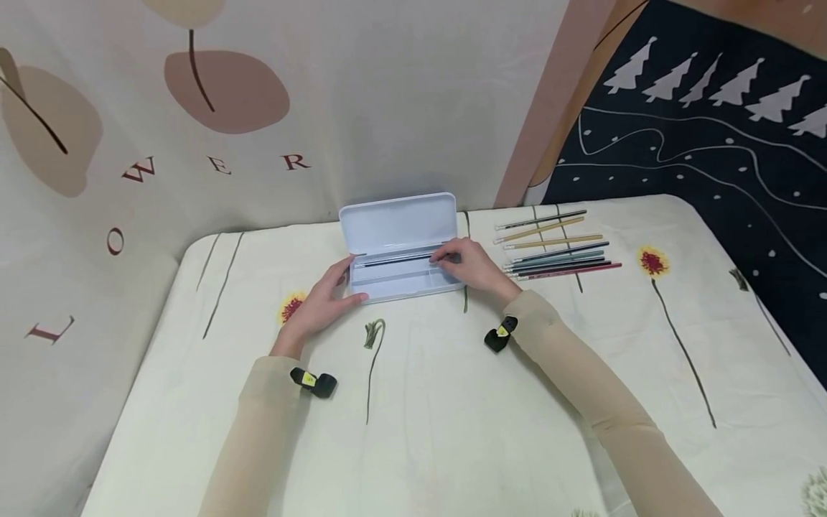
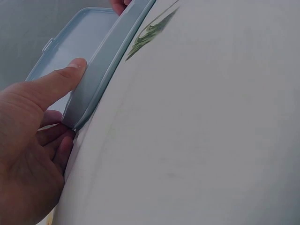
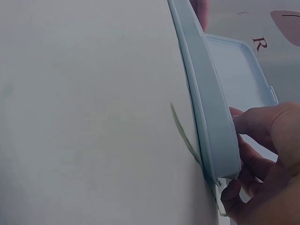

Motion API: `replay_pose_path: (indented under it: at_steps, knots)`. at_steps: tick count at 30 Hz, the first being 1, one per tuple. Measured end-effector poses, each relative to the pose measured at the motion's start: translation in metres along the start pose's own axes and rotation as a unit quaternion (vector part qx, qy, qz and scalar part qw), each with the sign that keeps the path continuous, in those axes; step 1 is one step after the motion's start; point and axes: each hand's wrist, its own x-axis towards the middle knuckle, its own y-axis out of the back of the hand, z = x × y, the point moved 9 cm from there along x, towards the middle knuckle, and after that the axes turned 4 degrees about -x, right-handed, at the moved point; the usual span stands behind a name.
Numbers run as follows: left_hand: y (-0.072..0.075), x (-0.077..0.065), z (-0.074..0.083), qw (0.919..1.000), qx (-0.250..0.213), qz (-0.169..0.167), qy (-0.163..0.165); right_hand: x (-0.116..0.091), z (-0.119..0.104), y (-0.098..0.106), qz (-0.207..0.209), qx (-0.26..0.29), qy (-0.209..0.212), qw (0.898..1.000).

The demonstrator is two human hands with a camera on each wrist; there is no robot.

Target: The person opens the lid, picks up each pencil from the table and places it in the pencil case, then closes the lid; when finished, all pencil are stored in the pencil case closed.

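A pale blue pencil case (image 1: 394, 289) stands with its lid (image 1: 399, 224) raised at the back of the cloth-covered table. Dark pencils (image 1: 394, 261) lie lengthwise in its rear compartment. My left hand (image 1: 321, 303) holds the case's left end, thumb (image 2: 75, 68) on the front rim and the other fingers round the end wall. Over the right end, my right hand (image 1: 474, 266) pinches the end of a dark pencil with thumb and fingertips. In the right wrist view the case wall (image 3: 215, 112) hides those fingertips and the pencil.
Several pencils (image 1: 555, 258), dark, yellowish, teal and red, lie loosely side by side right of the case. A printed fabric (image 1: 413, 108) hangs behind the table. Flowers and stems are printed on the white tablecloth (image 1: 439, 424). Each wrist wears a small black camera (image 1: 500, 334).
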Motion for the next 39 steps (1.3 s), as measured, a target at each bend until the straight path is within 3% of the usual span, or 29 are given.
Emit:
replay_pose_path:
  at_steps: [16, 39]
  knots:
    - [-0.001, -0.002, 0.001, 1.0, -0.003, 0.0, -0.005, -0.023, 0.004, 0.016, 0.033, 0.035, -0.039, 0.998]
    - [0.0, -0.003, 0.002, 1.0, -0.004, 0.0, -0.001, -0.06, 0.025, 0.047, 0.057, 0.057, -0.048, 0.996]
